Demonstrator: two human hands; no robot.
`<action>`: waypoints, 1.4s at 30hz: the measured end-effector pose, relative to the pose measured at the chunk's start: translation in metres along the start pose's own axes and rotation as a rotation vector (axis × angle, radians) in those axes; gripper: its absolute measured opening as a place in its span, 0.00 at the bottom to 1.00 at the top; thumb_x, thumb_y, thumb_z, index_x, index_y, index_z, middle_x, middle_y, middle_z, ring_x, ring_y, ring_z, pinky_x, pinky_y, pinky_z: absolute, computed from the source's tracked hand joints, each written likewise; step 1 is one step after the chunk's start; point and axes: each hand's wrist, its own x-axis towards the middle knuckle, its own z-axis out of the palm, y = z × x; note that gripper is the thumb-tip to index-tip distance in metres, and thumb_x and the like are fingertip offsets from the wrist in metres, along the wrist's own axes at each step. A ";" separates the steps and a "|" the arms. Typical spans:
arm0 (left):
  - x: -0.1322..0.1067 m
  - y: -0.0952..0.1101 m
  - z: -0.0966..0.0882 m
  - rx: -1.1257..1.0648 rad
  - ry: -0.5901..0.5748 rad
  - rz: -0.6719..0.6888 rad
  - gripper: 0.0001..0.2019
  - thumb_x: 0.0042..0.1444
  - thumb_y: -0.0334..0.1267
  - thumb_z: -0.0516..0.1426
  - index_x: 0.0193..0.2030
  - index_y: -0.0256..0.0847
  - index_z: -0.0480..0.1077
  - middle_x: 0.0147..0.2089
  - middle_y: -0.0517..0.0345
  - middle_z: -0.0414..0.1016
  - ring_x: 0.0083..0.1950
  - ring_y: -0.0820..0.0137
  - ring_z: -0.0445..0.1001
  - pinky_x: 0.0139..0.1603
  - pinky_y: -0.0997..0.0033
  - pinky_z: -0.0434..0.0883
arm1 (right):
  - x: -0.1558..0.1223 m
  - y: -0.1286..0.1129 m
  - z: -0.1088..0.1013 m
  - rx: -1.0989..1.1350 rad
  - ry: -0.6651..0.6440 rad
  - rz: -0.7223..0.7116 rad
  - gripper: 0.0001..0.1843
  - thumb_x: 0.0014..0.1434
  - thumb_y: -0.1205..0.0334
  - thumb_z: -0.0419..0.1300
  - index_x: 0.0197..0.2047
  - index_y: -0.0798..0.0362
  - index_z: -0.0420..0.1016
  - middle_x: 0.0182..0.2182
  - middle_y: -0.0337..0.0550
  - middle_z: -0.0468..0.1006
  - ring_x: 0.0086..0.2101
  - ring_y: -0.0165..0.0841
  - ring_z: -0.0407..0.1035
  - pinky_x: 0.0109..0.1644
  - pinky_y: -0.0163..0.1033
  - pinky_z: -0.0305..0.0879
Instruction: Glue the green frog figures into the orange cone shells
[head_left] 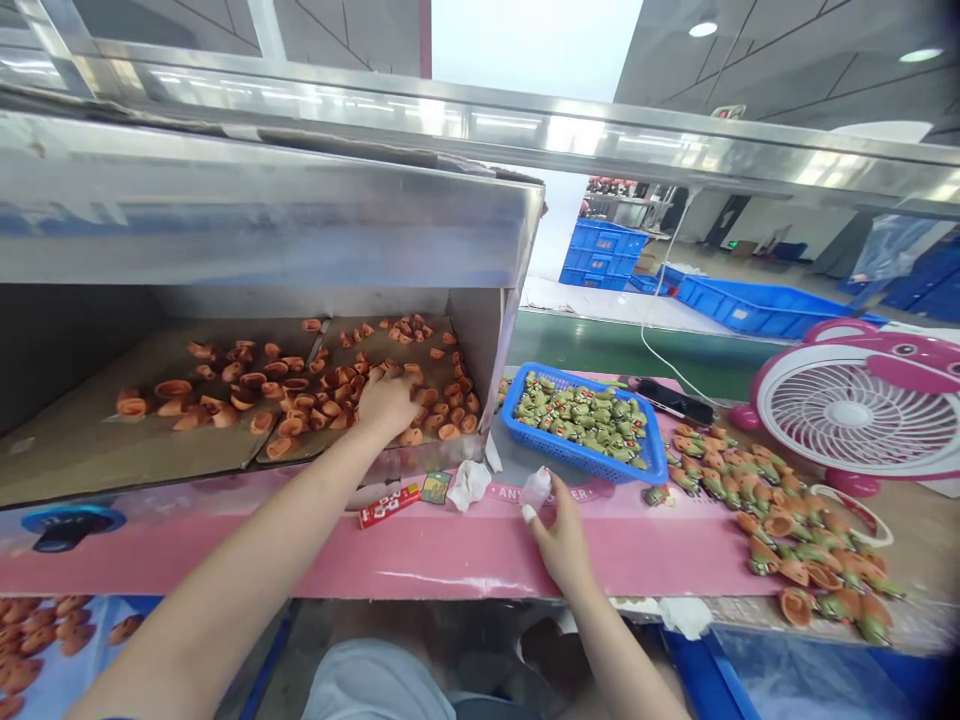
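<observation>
My left hand (386,405) reaches into a metal-fronted box and touches a heap of small orange hollow pieces (296,395). Its fingertips are lost among the pieces, so their grip does not show. Over the pink mat, my right hand (559,530) is open, thumb and forefinger apart, both tips wrapped in white. Just beyond it stands a blue basket (585,462) full of small green figures (581,415). A crumpled white tissue (469,484) lies between my two hands, beside a red packet (390,506).
Green-and-orange assembled pieces (806,530) spread over the right side, below a pink fan (847,410). A dark phone-like object (675,402) lies behind the basket. The box's metal edge (517,320) overhangs my left forearm. A blue knob (71,522) sits at the left.
</observation>
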 end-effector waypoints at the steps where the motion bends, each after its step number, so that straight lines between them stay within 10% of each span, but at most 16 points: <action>1: 0.010 -0.001 0.004 0.006 -0.022 -0.006 0.05 0.47 0.36 0.56 0.28 0.37 0.70 0.40 0.48 0.73 0.51 0.54 0.63 0.51 0.54 0.57 | 0.002 -0.001 0.001 0.002 -0.003 0.002 0.26 0.49 0.61 0.56 0.52 0.53 0.60 0.47 0.51 0.67 0.48 0.44 0.60 0.50 0.53 0.55; 9: 0.010 0.019 -0.001 -0.186 -0.037 0.029 0.02 0.47 0.32 0.55 0.26 0.37 0.66 0.40 0.52 0.73 0.46 0.60 0.68 0.48 0.58 0.62 | -0.004 -0.025 -0.011 0.143 0.062 0.014 0.17 0.52 0.56 0.53 0.44 0.54 0.61 0.36 0.44 0.69 0.36 0.35 0.64 0.39 0.41 0.62; 16: -0.115 0.055 -0.017 -1.187 -0.251 -0.186 0.02 0.48 0.32 0.52 0.29 0.40 0.61 0.37 0.56 0.71 0.25 0.74 0.68 0.18 0.78 0.63 | -0.034 -0.035 -0.058 0.331 0.167 0.100 0.17 0.54 0.51 0.50 0.44 0.48 0.51 0.24 0.34 0.66 0.17 0.26 0.58 0.19 0.31 0.56; 22: -0.200 0.074 0.016 -1.218 -0.379 -0.511 0.08 0.48 0.31 0.55 0.37 0.41 0.63 0.34 0.58 0.74 0.27 0.76 0.67 0.26 0.78 0.63 | -0.056 -0.051 -0.090 0.312 0.307 0.120 0.18 0.46 0.54 0.58 0.40 0.53 0.62 0.22 0.37 0.69 0.17 0.26 0.62 0.19 0.31 0.58; 28: -0.208 0.080 0.024 -1.215 -0.571 -0.564 0.04 0.48 0.33 0.56 0.32 0.38 0.67 0.32 0.55 0.77 0.34 0.71 0.72 0.30 0.77 0.65 | -0.079 -0.077 -0.100 0.192 0.356 0.006 0.19 0.44 0.51 0.60 0.36 0.56 0.68 0.26 0.43 0.71 0.25 0.33 0.67 0.26 0.37 0.63; 42: -0.212 0.081 0.024 -1.241 -0.577 -0.554 0.04 0.50 0.33 0.56 0.33 0.38 0.70 0.27 0.60 0.76 0.25 0.77 0.67 0.26 0.79 0.63 | -0.093 -0.107 -0.093 -0.084 0.210 -0.543 0.20 0.48 0.55 0.59 0.43 0.57 0.66 0.26 0.44 0.70 0.25 0.36 0.68 0.26 0.42 0.67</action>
